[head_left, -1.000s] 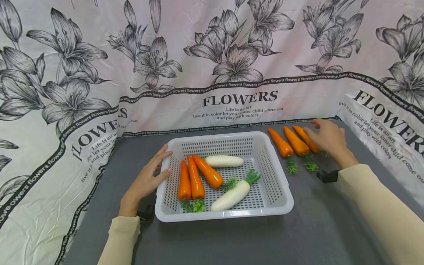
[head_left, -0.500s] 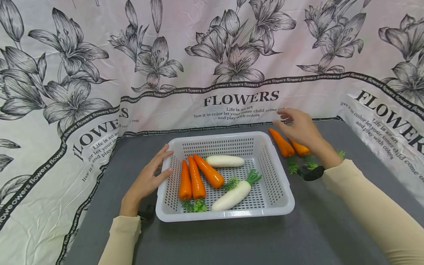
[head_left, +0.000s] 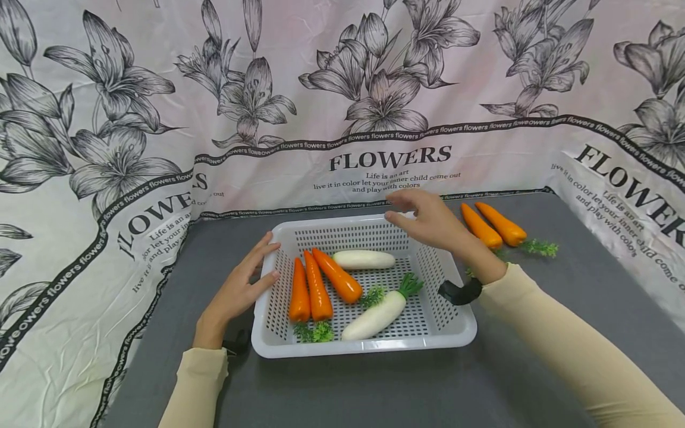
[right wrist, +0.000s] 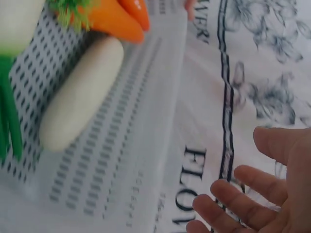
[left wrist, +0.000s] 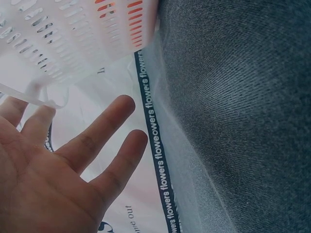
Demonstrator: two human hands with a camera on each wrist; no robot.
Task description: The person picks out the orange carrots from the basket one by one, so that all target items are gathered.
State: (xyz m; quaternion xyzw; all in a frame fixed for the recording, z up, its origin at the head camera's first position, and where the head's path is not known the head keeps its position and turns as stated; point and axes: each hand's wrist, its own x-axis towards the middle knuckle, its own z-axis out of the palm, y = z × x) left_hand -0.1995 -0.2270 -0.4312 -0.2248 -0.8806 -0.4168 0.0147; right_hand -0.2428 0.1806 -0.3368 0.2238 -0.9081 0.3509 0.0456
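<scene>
A white perforated plastic basket (head_left: 364,345) stands on the grey table. Inside lie three orange carrots (head_left: 338,277) and two white radishes (head_left: 377,318), the front one with a green top (head_left: 411,285). My left hand (head_left: 235,294) rests against the basket's left rim, fingers spread; in the left wrist view, two fingertips meet the rim (left wrist: 29,99). Over the basket's back right corner, my right hand (head_left: 436,223) hovers with relaxed fingers and nothing in it. The right wrist view shows its loosely bent fingers (right wrist: 252,208) beside the stemless radish (right wrist: 82,94).
Two more carrots (head_left: 501,224) lie on the table right of the basket, with leafy greens (head_left: 539,248) at the right one's end. My right hand and forearm hide part of that area. A flower-printed cloth (head_left: 385,107) hangs behind and along both sides.
My right hand has left the carrots on the right and moved left, empty, to above the basket's back right corner. The left hand has stayed at the rim.
</scene>
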